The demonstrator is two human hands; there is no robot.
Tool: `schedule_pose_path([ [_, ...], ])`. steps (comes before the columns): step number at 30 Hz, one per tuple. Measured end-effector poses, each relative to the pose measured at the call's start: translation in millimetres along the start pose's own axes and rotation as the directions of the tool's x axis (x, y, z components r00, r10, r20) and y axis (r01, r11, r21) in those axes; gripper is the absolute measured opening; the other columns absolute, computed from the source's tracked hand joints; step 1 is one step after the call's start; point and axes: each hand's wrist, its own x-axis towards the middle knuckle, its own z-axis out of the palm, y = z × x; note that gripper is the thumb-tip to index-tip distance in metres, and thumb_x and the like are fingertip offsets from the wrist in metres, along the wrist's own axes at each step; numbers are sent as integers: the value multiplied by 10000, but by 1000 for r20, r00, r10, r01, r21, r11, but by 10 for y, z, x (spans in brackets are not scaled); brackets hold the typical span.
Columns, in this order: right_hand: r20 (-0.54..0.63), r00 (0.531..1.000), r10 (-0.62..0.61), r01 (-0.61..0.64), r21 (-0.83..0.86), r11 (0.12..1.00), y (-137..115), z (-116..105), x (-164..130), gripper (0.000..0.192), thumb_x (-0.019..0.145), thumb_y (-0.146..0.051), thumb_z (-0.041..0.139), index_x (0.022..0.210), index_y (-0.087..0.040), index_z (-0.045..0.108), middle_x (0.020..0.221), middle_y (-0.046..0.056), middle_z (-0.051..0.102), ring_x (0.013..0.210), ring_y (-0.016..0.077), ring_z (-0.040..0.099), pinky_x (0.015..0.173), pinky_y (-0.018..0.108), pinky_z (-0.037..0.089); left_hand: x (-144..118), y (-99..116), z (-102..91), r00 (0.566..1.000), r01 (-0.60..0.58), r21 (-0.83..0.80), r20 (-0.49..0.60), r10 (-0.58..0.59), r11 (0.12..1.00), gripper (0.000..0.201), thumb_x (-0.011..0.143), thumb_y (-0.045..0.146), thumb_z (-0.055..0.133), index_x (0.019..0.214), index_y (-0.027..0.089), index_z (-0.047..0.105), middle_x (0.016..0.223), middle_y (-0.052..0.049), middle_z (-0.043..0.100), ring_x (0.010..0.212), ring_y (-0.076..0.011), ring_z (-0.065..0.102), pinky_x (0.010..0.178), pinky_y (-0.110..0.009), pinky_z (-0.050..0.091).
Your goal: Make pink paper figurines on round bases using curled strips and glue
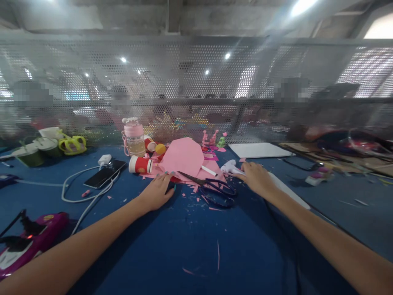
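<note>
Pink paper (183,157) lies folded on the blue table (190,246), just ahead of both hands. The left hand (158,190) lies flat, fingers spread, its tips on the paper's near edge. The right hand (256,177) curls loosely over a white glue gun (230,166). Black scissors (211,186) lie between them, amid pink scraps (196,190).
</note>
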Motion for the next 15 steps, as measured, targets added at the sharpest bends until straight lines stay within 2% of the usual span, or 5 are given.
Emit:
schedule_pose_path([
  [5, -304, 951, 66, -32, 114, 993, -54, -166, -40, 406, 863, -405, 300, 898, -55, 502, 936, 221, 515, 954, 300, 452, 792, 384, 367, -13, 47, -15, 984, 175, 3, -42, -175, 985, 697, 781, 334, 405, 1309, -58, 173, 1333, -272, 328, 1259, -329, 279, 1003, -450, 266],
  [8, -425, 905, -21, 131, 232, 964, -278, -291, -86, 306, 843, -367, 339, 836, -109, 502, 887, 172, 521, 936, 273, 455, 848, 394, 350, -33, 60, -23, 984, 181, -20, 4, -181, 983, 718, 786, 360, 387, 1317, -63, 154, 1316, -268, 357, 1254, -334, 285, 1003, -459, 249],
  [10, -429, 883, -190, 333, 289, 897, -532, -339, -120, 239, 825, -325, 368, 825, -129, 506, 871, 148, 542, 931, 257, 474, 858, 398, 359, -47, 58, -26, 986, 164, -43, 18, -163, 986, 719, 782, 356, 391, 1328, -39, 141, 1315, -252, 370, 1254, -327, 289, 1004, -470, 236],
  [12, -386, 852, -354, 480, 305, 823, -842, -354, -147, 255, 808, -331, 408, 929, -130, 509, 1016, 160, 547, 1013, 263, 467, 885, 426, 352, -59, 51, -25, 988, 151, -68, 24, -150, 986, 713, 779, 352, 395, 1338, -5, 133, 1318, -237, 377, 1259, -320, 284, 1001, -487, 228],
  [15, -255, 857, -447, 511, 324, 796, -1302, -330, -158, 380, 792, -296, 455, 1106, -81, 468, 1175, 184, 508, 1123, 273, 434, 932, 433, 338, -71, 41, -18, 991, 133, -74, 26, -131, 988, 699, 787, 348, 388, 1340, 6, 132, 1312, -235, 387, 1267, -321, 268, 997, -506, 218],
])
